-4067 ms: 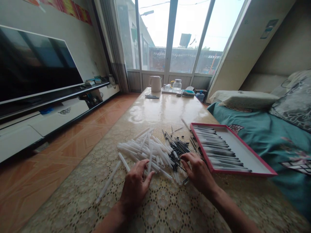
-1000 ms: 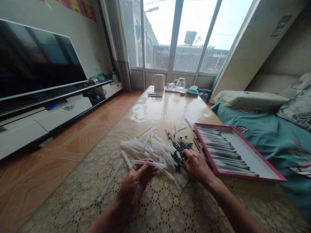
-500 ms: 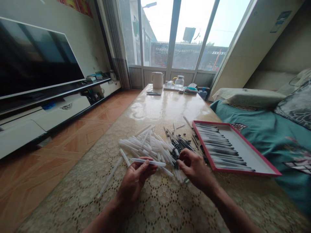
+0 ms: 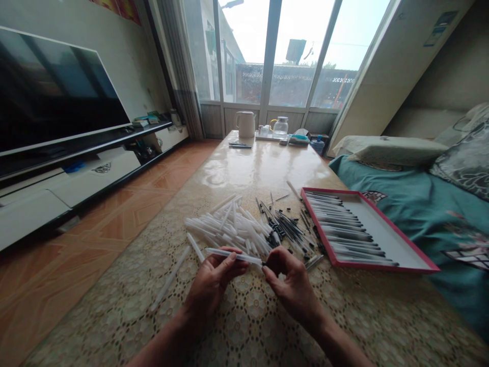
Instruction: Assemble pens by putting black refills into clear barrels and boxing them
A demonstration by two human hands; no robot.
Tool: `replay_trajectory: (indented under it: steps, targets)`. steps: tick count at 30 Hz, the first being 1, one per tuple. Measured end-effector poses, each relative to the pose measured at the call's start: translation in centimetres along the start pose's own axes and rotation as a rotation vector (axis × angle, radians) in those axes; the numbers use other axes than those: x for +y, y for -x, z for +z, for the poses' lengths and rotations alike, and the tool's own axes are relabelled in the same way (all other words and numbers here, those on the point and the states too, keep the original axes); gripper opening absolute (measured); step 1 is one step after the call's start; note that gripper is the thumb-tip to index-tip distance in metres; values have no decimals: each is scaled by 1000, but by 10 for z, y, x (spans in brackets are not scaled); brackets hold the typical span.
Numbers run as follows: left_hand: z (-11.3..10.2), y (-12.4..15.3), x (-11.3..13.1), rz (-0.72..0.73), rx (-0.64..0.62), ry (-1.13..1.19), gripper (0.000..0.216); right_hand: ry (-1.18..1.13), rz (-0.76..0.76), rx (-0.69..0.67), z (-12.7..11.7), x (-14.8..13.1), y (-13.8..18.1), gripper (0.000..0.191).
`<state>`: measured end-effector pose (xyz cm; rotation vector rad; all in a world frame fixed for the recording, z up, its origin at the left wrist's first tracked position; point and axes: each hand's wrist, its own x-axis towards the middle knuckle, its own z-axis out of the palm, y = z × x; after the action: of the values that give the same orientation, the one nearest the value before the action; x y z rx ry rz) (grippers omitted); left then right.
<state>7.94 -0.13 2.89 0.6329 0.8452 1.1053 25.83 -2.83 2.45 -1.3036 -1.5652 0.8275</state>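
My left hand (image 4: 217, 272) pinches a translucent white pen barrel (image 4: 244, 258) between thumb and fingers, its pointed end to the left. At the barrel's right end, my right hand (image 4: 288, 275) is closed on a small black pen plug (image 4: 263, 264), which meets the barrel's end; whether it is inside I cannot tell. Just beyond the hands lies a loose pile of white pen barrels (image 4: 229, 221). Beside it on the right are scattered black pen refills (image 4: 288, 224) and small black parts, partly hidden behind my right hand.
A red-rimmed tray (image 4: 410, 244) on the right holds a row of pens (image 4: 344, 224). At the table's far end stand a beige kettle (image 4: 245, 125), a glass pitcher (image 4: 281, 127) and a tissue pack (image 4: 298, 137). A sofa (image 4: 385, 183) borders the table's right side.
My right hand has moved left from the black parts to the right end of the pen barrel, bringing a small black plug. My left hand keeps its hold.
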Motion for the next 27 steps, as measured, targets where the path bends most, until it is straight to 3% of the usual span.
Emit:
replay_trajectory:
  steps: [7, 16, 22, 25, 27]
  targets:
    - [4, 2, 0, 4, 6, -18, 23, -28, -3, -11, 1, 3, 1, 9]
    - [-1, 0, -3, -30, 0, 14, 22, -409, 171, -32, 4, 8, 1, 20]
    - [-2, 0, -5, -19, -66, -14, 20, -286, 233, -68, 6, 15, 4, 38]
    - [-1, 0, -4, -13, -47, -8, 20, -150, 146, -51, 5, 14, 6, 42]
    - [0, 0, -3, -10, -24, 0, 21, -72, 67, -47, 3, 10, 6, 32]
